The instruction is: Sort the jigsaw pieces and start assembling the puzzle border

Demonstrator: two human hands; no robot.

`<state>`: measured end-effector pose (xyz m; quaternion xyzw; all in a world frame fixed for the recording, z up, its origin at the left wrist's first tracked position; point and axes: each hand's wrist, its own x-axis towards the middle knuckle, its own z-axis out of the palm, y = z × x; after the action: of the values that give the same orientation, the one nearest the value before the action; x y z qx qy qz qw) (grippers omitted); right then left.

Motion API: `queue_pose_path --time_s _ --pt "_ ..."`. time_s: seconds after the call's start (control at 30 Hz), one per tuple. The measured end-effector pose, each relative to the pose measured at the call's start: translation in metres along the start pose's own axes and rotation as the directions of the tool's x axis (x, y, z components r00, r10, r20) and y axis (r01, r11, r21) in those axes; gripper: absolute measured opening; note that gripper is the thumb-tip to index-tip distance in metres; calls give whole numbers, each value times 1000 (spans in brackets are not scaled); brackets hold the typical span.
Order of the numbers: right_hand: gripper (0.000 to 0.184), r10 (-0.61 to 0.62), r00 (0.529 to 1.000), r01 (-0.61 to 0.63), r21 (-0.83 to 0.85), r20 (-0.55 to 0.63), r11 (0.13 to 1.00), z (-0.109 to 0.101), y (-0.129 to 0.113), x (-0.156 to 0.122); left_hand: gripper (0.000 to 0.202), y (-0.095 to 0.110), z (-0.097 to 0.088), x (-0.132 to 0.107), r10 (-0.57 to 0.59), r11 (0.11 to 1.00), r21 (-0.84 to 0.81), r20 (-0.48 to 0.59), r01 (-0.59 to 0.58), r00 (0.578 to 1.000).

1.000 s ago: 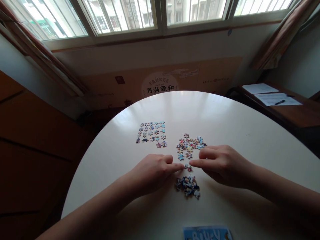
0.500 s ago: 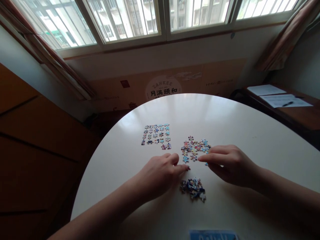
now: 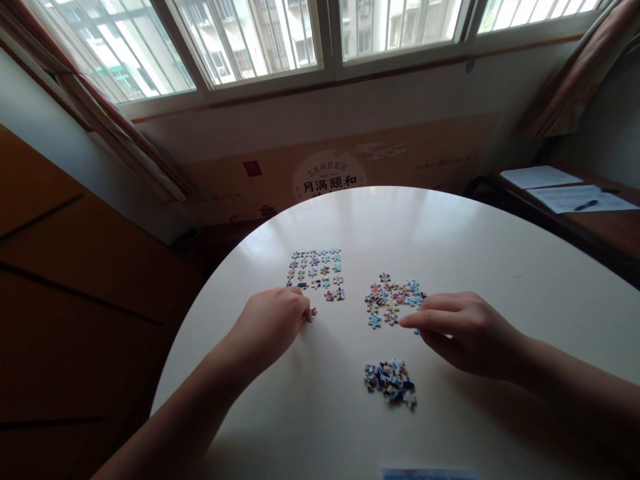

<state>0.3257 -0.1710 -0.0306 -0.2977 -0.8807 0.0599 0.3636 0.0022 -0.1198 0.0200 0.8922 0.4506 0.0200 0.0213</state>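
My left hand (image 3: 277, 317) is closed, thumb and finger pinching a jigsaw puzzle piece (image 3: 311, 314) just below the spaced rows of puzzle pieces (image 3: 313, 272). Part of the bottom row is hidden behind that hand. My right hand (image 3: 463, 327) rests at the right side of a loose cluster of puzzle pieces (image 3: 393, 293). Its index finger reaches out to the cluster's lower edge, with the fingers apart and no piece visible in them. Nearer to me lies a heaped pile of darker puzzle pieces (image 3: 390, 383), which neither hand touches.
Everything lies on a round white table (image 3: 240, 413). A blue printed item (image 3: 430, 474) shows at the bottom edge. Papers (image 3: 575, 198) and a pen (image 3: 586, 205) lie on a brown surface at the right. Windows (image 3: 260, 40) and a cardboard panel (image 3: 270, 180) stand beyond the table.
My left hand has moved left and away from me, carrying a puzzle piece from beside the cluster to below the rows. My right hand has stayed by the cluster. The view shifted slightly.
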Motion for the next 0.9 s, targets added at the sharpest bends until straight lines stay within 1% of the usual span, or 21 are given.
queue_pose_path --time_s 0.27,0.4,0.53,0.63,0.9 --pt "23 0 1000 -1 13 9 1000 0 0 0 26 2 4 4 -38 998 49 -22 39 999" --pt "24 -6 1000 5 13 7 1000 -1 0 1 20 4 1 6 -78 995 68 -22 80 997" --pt "23 -5 1000 5 17 7 1000 -1 1 0 20 5 0 6 -65 997 32 -37 66 997" --pt "23 5 1000 -5 34 5 999 0 0 0 22 3 2 8 -56 998 20 -25 57 998" --pt "22 7 1000 -7 36 4 999 0 0 -1 21 -4 9 17 -138 990 -29 -22 137 990"
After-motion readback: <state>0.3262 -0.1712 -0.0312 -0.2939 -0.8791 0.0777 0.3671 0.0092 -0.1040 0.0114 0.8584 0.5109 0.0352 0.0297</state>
